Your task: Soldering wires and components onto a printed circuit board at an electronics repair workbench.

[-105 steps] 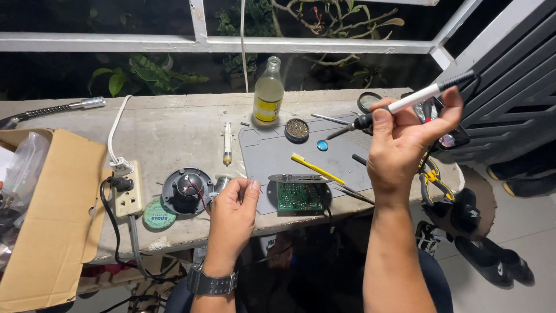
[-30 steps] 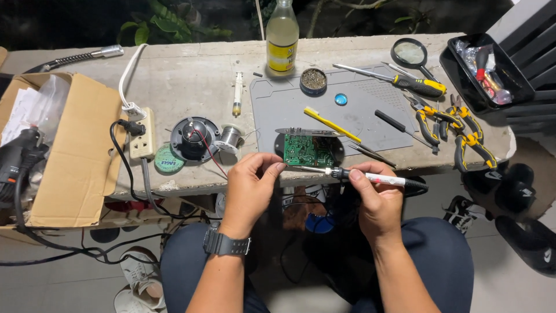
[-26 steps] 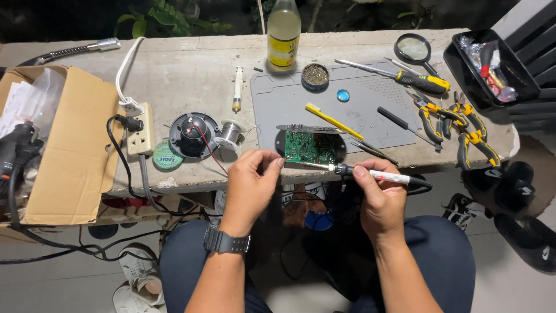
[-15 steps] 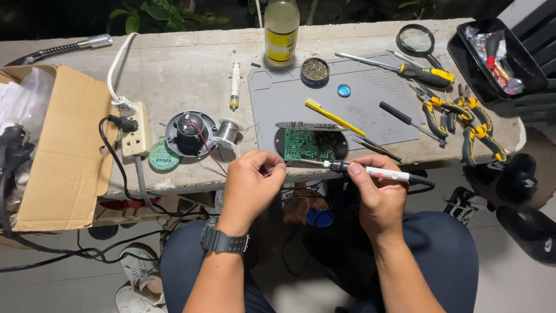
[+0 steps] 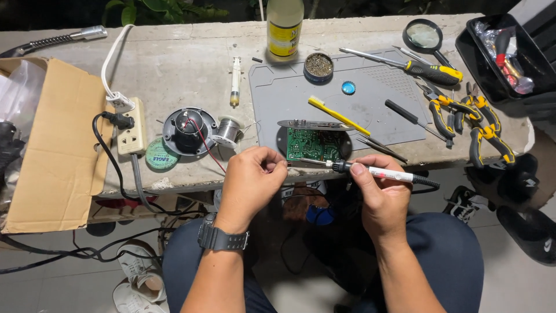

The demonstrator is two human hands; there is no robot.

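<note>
My right hand (image 5: 379,194) grips a white soldering iron (image 5: 387,173) like a pen, its metal tip pointing left toward my left hand. My left hand (image 5: 253,181) has its fingers pinched together around something thin at the iron's tip; I cannot make out what it is. Just above both hands a green circuit board (image 5: 313,144) lies on the front edge of a grey work mat (image 5: 370,110). A solder spool (image 5: 227,130) and a round black speaker part (image 5: 189,128) with red wires sit left of the board.
On the concrete bench: a yellow toothbrush (image 5: 337,115), tweezers, screwdriver (image 5: 425,71), several yellow-handled pliers (image 5: 472,119), magnifier (image 5: 424,36), bottle (image 5: 284,26), tin (image 5: 317,65), syringe (image 5: 234,88), power strip (image 5: 131,124). Cardboard box (image 5: 49,150) at left, black parts tray (image 5: 507,55) at right.
My right hand brought the soldering iron down from the right to the bench's front edge. My left hand closed into a pinch at its tip. The view tilted downward.
</note>
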